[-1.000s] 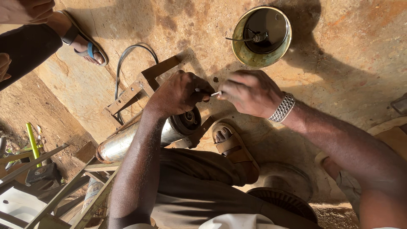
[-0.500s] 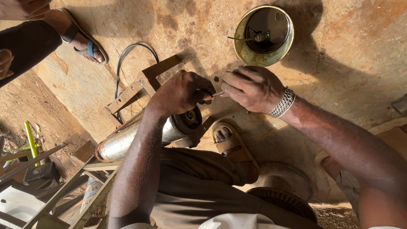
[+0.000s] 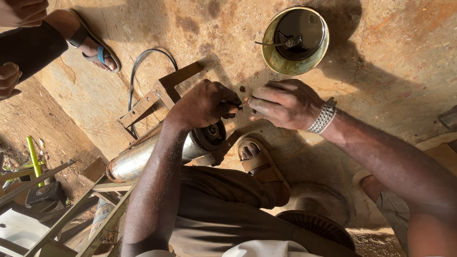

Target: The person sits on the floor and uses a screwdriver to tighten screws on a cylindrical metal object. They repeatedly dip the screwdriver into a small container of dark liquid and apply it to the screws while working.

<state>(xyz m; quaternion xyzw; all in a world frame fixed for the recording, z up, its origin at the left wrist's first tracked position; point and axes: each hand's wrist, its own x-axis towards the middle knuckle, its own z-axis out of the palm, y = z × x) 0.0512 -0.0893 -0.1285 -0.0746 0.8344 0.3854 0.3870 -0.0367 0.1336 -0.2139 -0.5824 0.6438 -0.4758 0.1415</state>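
Between the two hands sits a small thin piece [image 3: 243, 101], pale at its tip, too tiny to tell whether it is a wire end, a pin or a screw. It hangs just above the black end cap [image 3: 213, 134] of a shiny metal cylinder [image 3: 143, 159] that lies tilted on the concrete floor [image 3: 390, 62].

The left hand [image 3: 202, 103] is curled nearly closed, fingers bunched around the near end of the piece. The right hand [image 3: 285, 103], a metal bracelet [image 3: 322, 116] at its wrist, is half closed, thumb and forefinger pinching toward the same tip.

I'd judge the piece very light, stiff and easy to drop; a fingertip pinch close to its end looks like the only sensible hold. The cylinder looks heavy, smooth and likely to roll, best gripped around its body.

A sandalled foot [image 3: 259, 164] rests beside the cap. A rusty angle-iron frame [image 3: 159, 93] and a dark cable [image 3: 143, 62] lie behind the cylinder. Farther off stands a round tin [image 3: 278, 64] with dark liquid. Another person's sandalled foot [image 3: 93, 45] shows at the upper left.
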